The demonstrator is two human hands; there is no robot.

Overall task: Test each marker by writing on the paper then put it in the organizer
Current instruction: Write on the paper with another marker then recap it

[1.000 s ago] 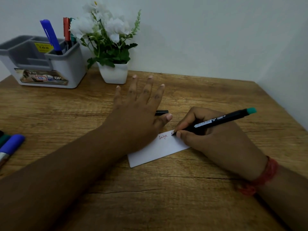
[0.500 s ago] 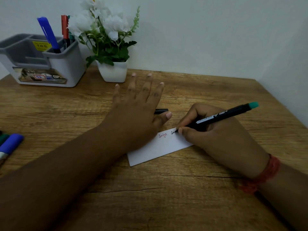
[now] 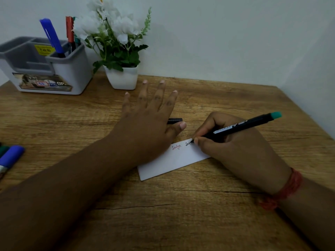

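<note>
Marker (image 3: 241,126) pinched in right hand (image 3: 235,147) writes; flat, open left hand (image 3: 145,127), at nine o'clock, steadies paper (image 3: 174,160).

Home desk: wooden tabletop (image 3: 181,214), organizer (image 3: 72,69), potted flowers (image 3: 116,42).

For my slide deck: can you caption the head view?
Left hand steadies the paper while the right hand writes with a teal-ended black marker.

Left hand (image 3: 145,122) flat, fingers straight and spread, palm down, right hand (image 3: 233,144) curled in a pinching writing grip, forearms converging
</note>
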